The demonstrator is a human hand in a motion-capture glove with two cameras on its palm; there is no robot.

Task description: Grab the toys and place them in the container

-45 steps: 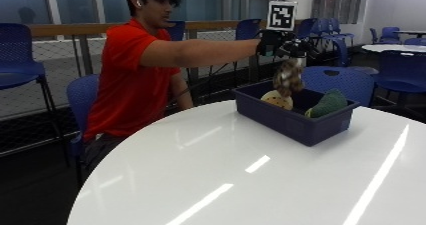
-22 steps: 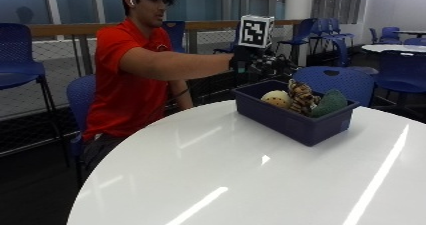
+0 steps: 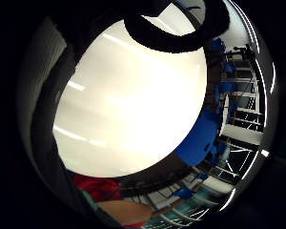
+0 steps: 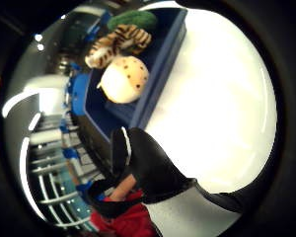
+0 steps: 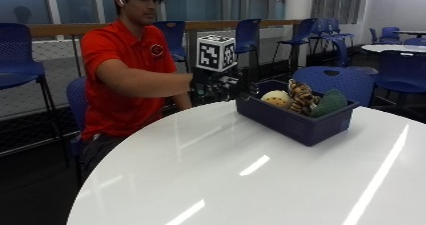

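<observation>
White desk (image 3: 133, 105) fills most of the view, with light streaks reflected on it. Black strap loop (image 3: 174, 36) arcs across the desk's edge. Blue chairs (image 3: 200, 138) beyond the rim. Red sleeve (image 3: 97, 187) beside a bare forearm (image 3: 126, 210).

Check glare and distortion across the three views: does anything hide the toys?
Outside view: streaks of ceiling light glare on the table, toys clear in the bin. Thumb-side view: strong fisheye bend, toys readable. Little-finger view: the table washes out white, no toys visible.
</observation>
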